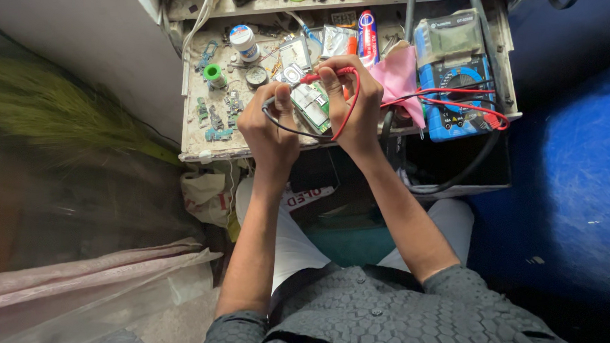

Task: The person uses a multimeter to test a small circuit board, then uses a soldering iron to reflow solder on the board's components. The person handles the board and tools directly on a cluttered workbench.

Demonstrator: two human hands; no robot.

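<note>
Both forearms raised over the lap, left hand (pixel 271 125) pinched shut on black probe (pixel 270 104), right hand (pixel 357 102) curled closed around red probe (pixel 325 75), tips meeting circuit board (pixel 310 100) on cluttered workbench (pixel 196 138), blue multimeter (pixel 461 98) just right

Even daylight on worktable (pixel 202 138), no harsh glare. Deep shadow beneath tabletop and at frame's lower right. Wide-angle bending at edges. Broom (pixel 53 109) at left soft, blurred.

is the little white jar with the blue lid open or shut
Shut: the blue lid sits flat on the white jar, upright on the tray.
</note>
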